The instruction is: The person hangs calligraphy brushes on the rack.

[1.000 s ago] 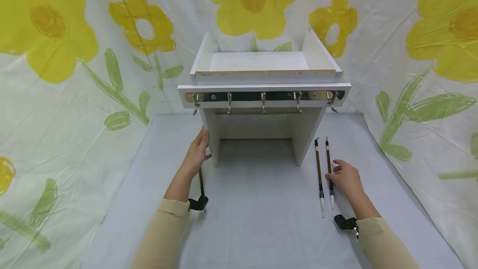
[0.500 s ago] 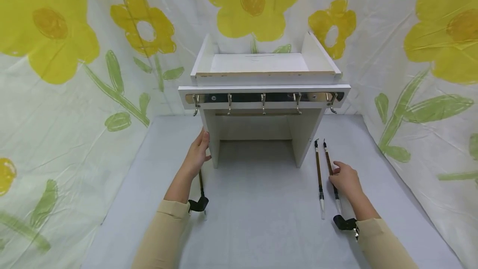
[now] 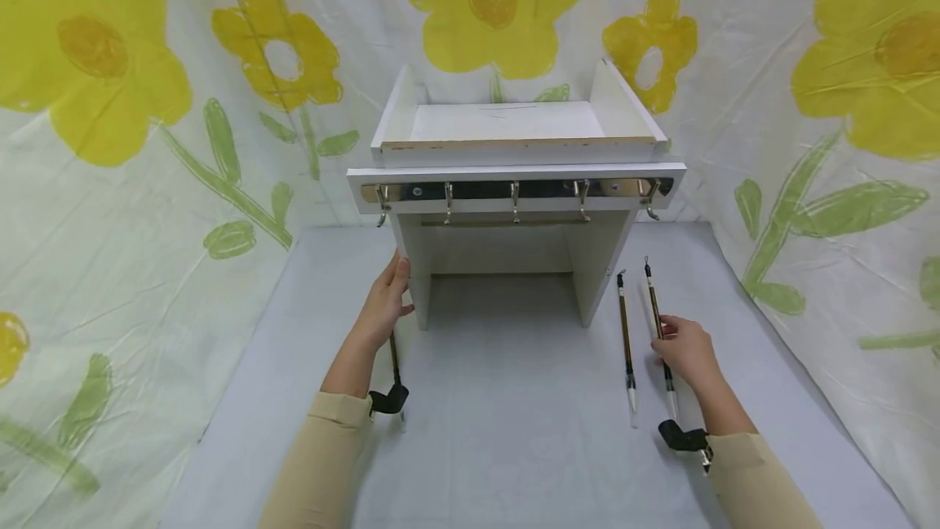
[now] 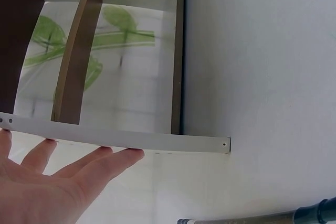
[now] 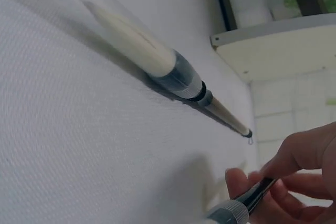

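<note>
Draped all round behind and to both sides: a white backdrop sheet (image 3: 110, 211) printed with big yellow flowers and green leaves. Spread beneath everything: a pale grey table (image 3: 507, 431). Standing at the back middle of the table: a white rack (image 3: 514, 178), open underneath, with a shallow tray-like top that shows nothing inside and a shiny metal rail of hooks (image 3: 514, 192) across its front edge, nothing hanging from them. Reaching forward from beige sleeves, two bare arms with a small black camera strapped at each wrist. Left hand (image 3: 385, 304) laid flat against the outer face of the rack's left side panel, fingers straight and together, holding nothing; in the left wrist view, fingertips (image 4: 123, 156) lined up along the panel's edge. Lying on the table just under that wrist: a thin dark-handled brush (image 3: 394, 353), untouched. Right hand (image 3: 685, 349) well right of the rack, fingers and thumb curled in a pinch round the middle of a long calligraphy brush (image 3: 656, 313), its loop end pointing toward the rack and its pale tip toward the wrist; whether lifted or flat on the table, cannot tell. Just left of it, apart and untouched: a second calligraphy brush (image 3: 626, 337) flat on the table, white bristles nearest the person.
</note>
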`<action>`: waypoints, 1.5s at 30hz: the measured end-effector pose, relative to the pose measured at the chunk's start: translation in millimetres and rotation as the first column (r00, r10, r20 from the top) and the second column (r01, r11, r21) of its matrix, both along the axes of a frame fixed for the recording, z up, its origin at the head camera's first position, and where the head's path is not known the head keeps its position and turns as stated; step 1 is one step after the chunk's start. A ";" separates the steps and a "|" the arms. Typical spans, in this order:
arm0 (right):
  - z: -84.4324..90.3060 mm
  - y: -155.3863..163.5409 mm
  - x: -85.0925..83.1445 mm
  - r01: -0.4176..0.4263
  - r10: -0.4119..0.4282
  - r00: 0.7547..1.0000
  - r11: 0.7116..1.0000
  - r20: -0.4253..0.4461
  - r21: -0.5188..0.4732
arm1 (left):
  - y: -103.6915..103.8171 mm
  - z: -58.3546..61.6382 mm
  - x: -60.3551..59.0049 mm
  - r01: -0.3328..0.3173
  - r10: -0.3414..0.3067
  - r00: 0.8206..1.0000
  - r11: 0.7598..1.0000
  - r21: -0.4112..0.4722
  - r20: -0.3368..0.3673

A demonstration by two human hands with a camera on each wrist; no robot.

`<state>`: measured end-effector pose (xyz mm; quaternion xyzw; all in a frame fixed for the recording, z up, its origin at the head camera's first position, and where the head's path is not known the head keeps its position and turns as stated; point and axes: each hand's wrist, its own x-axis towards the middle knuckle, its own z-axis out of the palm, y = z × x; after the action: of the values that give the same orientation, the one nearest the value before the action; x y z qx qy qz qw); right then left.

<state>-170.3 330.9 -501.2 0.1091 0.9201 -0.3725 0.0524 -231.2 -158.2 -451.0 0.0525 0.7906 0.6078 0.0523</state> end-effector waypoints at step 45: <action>68.1 -90.5 60.8 -0.225 0.071 0.587 0.971 -0.807 -0.079 | -0.6 5.5 -1.1 0.016 -0.019 0.998 0.998 0.054 0.063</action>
<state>-109.6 240.4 -433.1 -0.1509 0.8161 -0.4541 -0.3241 -232.4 -158.9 -445.5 0.0415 0.7714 0.6298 0.0812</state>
